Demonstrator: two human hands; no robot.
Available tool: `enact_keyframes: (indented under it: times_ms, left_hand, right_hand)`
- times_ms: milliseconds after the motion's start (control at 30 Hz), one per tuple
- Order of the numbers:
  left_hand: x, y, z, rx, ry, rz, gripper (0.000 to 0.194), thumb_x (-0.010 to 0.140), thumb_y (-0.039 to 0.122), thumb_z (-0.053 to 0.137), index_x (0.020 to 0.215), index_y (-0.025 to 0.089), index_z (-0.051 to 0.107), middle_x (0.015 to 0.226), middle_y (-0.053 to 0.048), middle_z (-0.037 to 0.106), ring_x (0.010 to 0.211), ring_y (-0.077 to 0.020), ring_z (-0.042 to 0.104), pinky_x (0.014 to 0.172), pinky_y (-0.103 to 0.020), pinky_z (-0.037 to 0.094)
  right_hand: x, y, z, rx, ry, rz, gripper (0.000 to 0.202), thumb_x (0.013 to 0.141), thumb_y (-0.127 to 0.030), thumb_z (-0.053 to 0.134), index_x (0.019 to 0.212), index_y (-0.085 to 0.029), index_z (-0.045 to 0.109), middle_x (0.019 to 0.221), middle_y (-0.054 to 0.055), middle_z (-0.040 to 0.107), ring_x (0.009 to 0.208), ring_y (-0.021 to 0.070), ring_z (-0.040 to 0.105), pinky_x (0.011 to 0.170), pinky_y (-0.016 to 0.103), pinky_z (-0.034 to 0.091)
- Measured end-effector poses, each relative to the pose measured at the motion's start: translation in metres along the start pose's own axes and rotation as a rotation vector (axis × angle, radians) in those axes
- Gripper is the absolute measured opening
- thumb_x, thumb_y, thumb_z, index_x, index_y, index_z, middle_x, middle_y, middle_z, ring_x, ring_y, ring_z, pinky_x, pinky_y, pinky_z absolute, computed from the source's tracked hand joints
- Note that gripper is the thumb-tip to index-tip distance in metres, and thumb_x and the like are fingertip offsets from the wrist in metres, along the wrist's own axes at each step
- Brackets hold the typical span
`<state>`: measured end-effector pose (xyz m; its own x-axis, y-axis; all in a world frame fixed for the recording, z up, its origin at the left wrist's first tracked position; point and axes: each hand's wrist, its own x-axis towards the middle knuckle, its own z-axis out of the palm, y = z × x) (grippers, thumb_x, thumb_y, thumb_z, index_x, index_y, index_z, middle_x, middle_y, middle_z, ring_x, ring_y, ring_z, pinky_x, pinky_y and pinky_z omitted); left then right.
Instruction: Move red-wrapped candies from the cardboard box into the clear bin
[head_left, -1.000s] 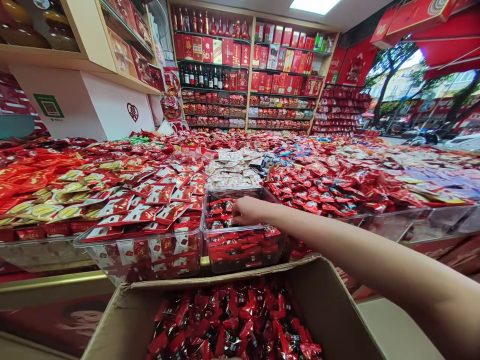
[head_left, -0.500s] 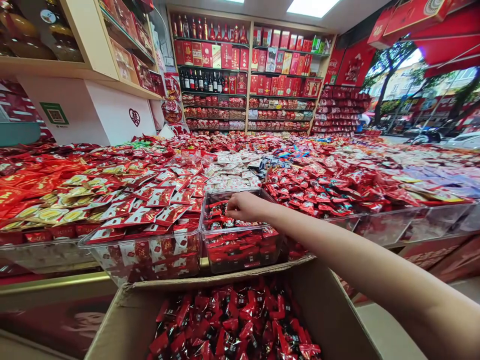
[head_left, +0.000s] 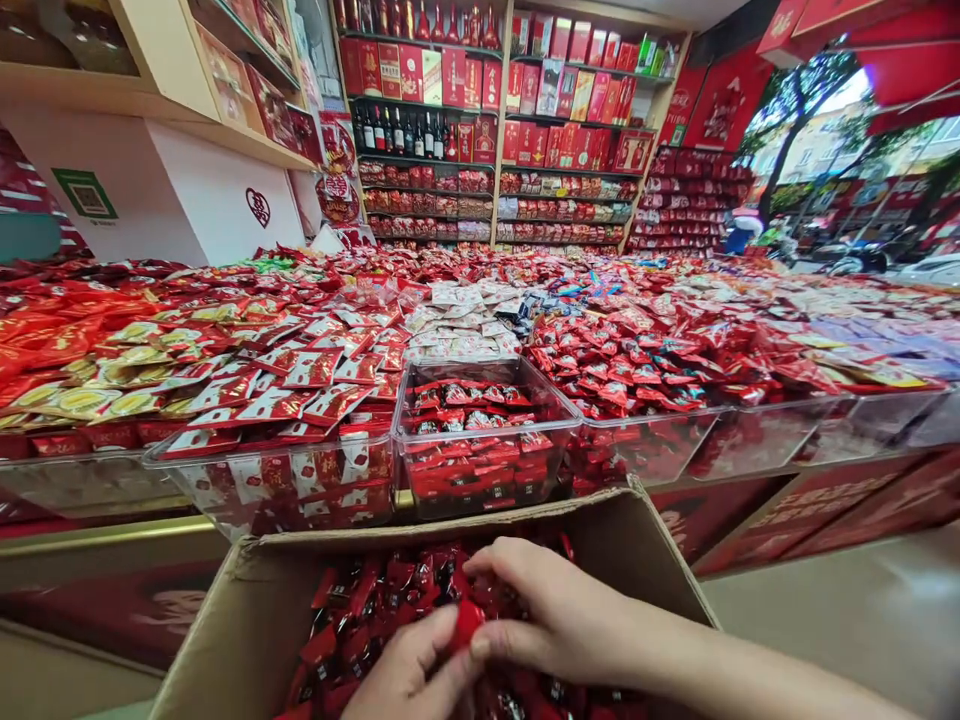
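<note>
A cardboard box (head_left: 232,600) in front of me holds many small red-and-black wrapped candies (head_left: 367,580). Both my hands are down inside it, close together. My left hand (head_left: 420,668), low in the view, has its fingers and thumb closed around a shiny red wrapped candy (head_left: 468,622). Coming in from the right, my right hand (head_left: 551,615) curves over the same candy, its thumb against it and its fingers bent around the wrappers. Its fingertips are partly hidden among the candies. Just beyond the box, a clear plastic bin (head_left: 487,435) contains matching candies in rows.
Left of the bin stands another clear bin (head_left: 277,490) heaped with red-and-white packets (head_left: 315,368). White packets (head_left: 465,325) lie behind, and red candies (head_left: 622,365) fill bins to the right. Shelves (head_left: 495,125) of bottles and red boxes line the back wall.
My right hand has left the clear bin and come down into the cardboard box. My left hand has come into view there, at the red candy. The view has tilted slightly downward.
</note>
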<state>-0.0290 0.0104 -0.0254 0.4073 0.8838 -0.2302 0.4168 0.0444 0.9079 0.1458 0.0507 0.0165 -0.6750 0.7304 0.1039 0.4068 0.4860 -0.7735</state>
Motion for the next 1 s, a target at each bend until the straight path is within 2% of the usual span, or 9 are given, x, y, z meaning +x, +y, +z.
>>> enact_keyframes:
  times_ms: [133,267,367,533,667,733,800,900,1000]
  left_hand:
    - [-0.004,0.008,0.000,-0.241,0.159,0.025,0.024,0.080,0.040,0.043,0.081,0.019,0.054,0.053,0.005,0.048,0.051,-0.0093,0.042,0.051,-0.020,0.034]
    - [-0.007,0.012,0.004,-0.348,0.193,-0.016,0.023,0.077,0.041,0.047,0.080,0.019,0.054,0.047,0.006,0.048,0.047,-0.0092,0.040,0.048,-0.020,0.034]
    - [-0.007,0.013,0.008,-0.425,0.238,-0.037,0.025,0.075,0.042,0.049,0.079,0.019,0.055,0.048,0.005,0.051,0.049,-0.0101,0.043,0.050,-0.020,0.036]
    - [-0.004,0.009,0.010,-0.487,0.313,-0.032,0.027,0.074,0.041,0.052,0.091,0.020,0.057,0.070,0.003,0.060,0.060,-0.0118,0.050,0.056,-0.022,0.040]
    - [-0.001,0.002,0.004,-0.520,0.291,-0.053,0.019,0.073,0.037,0.056,0.081,0.019,0.061,0.063,0.004,0.061,0.056,-0.0095,0.049,0.052,-0.019,0.038]
    - [0.000,-0.001,0.002,-0.589,0.275,-0.067,0.020,0.072,0.037,0.057,0.080,0.019,0.061,0.058,0.004,0.061,0.055,-0.0098,0.050,0.053,-0.020,0.038]
    - [0.000,-0.001,0.002,-0.689,0.250,-0.068,0.026,0.070,0.041,0.058,0.086,0.020,0.060,0.059,0.003,0.061,0.057,-0.0119,0.053,0.055,-0.022,0.040]
    - [0.000,0.002,0.005,-0.816,0.257,-0.095,0.036,0.066,0.045,0.060,0.091,0.019,0.058,0.061,0.001,0.062,0.059,-0.0142,0.055,0.055,-0.024,0.041]
    - [-0.002,0.008,0.006,-0.857,0.308,-0.124,0.031,0.063,0.035,0.066,0.088,0.019,0.058,0.072,0.000,0.064,0.061,-0.0125,0.054,0.058,-0.024,0.042]
  right_hand:
    - [0.008,0.022,0.019,0.372,0.037,0.173,0.027,0.067,-0.041,0.060,0.071,-0.015,0.054,0.064,-0.001,0.054,0.058,0.0083,0.045,0.053,0.019,0.036]
    - [0.011,0.019,0.019,0.650,0.038,0.266,0.031,0.064,-0.043,0.061,0.064,-0.014,0.050,0.052,-0.005,0.046,0.047,0.0053,0.036,0.045,0.018,0.030]
    - [0.008,0.017,0.020,0.705,0.065,0.328,0.031,0.064,-0.042,0.061,0.063,-0.013,0.049,0.049,-0.006,0.043,0.044,0.0046,0.033,0.043,0.018,0.027]
    - [0.004,0.016,0.024,0.487,0.173,0.193,0.022,0.064,-0.034,0.063,0.063,-0.013,0.056,0.057,-0.003,0.051,0.054,0.0069,0.042,0.053,0.019,0.034]
    - [0.001,0.013,0.026,0.560,0.115,0.236,0.025,0.063,-0.035,0.065,0.073,-0.015,0.053,0.059,-0.004,0.051,0.052,0.0070,0.042,0.049,0.019,0.035]
    - [0.000,0.013,0.025,0.490,0.130,0.225,0.025,0.064,-0.035,0.063,0.073,-0.015,0.052,0.060,-0.003,0.052,0.052,0.0073,0.043,0.048,0.019,0.034]
    - [-0.002,0.015,0.024,0.261,0.193,0.096,0.020,0.068,-0.034,0.060,0.071,-0.016,0.052,0.063,-0.001,0.053,0.056,0.0088,0.045,0.052,0.020,0.036]
    - [-0.005,0.019,0.025,-0.082,0.245,-0.196,0.014,0.074,-0.030,0.054,0.076,-0.016,0.053,0.072,0.003,0.055,0.067,0.0116,0.046,0.061,0.024,0.038]
    - [-0.008,0.020,0.026,-0.224,0.221,-0.330,0.013,0.076,-0.025,0.051,0.085,-0.016,0.051,0.081,0.005,0.055,0.075,0.0131,0.047,0.066,0.025,0.039]
